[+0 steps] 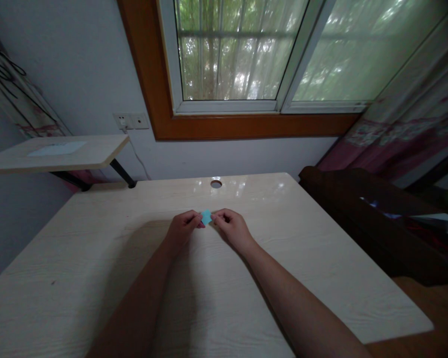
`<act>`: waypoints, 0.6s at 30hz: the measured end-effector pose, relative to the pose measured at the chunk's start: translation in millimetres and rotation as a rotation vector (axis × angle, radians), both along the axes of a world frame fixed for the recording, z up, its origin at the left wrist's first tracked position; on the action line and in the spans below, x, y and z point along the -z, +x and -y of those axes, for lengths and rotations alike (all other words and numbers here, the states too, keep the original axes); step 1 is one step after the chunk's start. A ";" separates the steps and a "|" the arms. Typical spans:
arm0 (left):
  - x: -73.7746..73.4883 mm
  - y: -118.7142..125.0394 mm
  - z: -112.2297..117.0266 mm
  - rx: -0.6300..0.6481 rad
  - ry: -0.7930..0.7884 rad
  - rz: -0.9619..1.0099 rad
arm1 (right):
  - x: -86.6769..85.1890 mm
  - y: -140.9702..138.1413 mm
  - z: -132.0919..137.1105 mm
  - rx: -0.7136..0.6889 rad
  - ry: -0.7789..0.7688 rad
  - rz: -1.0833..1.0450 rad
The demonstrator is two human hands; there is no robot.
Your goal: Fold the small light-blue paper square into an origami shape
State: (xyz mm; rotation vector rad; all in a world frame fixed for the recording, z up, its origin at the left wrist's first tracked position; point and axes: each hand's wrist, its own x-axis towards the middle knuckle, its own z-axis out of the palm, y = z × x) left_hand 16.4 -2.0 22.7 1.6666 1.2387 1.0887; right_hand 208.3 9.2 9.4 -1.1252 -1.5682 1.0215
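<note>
A small light-blue piece of paper (pixel 206 217) is stretched between my two hands, just above the pale wooden desk (pixel 134 278). My left hand (pixel 182 228) pinches its left edge between thumb and fingers. A bit of pink or red shows at those left fingertips; I cannot make out what it is. On the other side, my right hand (pixel 233 227) grips the right edge with thumb and forefinger, the other fingers curled. Both forearms reach in from the lower edge of the view.
A raised shelf (pixel 97 158) on black legs holds a pale sheet (pixel 57 148) at the left. The desk has a round cable hole (pixel 216 184) near its back edge. Behind are a wall socket (pixel 130 121) and a window (pixel 239 54). Dark wooden furniture (pixel 343 199) stands right.
</note>
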 end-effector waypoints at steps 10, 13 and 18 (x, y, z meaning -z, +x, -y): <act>1.7 -0.5 -0.5 0.011 -0.010 0.059 | -3.3 -0.8 0.7 0.023 -0.003 -0.017; 2.5 -1.4 -0.7 0.012 0.004 0.065 | -1.3 0.1 -0.5 0.034 0.003 -0.020; 5.5 -2.9 -2.4 0.001 0.013 0.060 | 1.5 1.2 -1.9 0.064 0.009 -0.035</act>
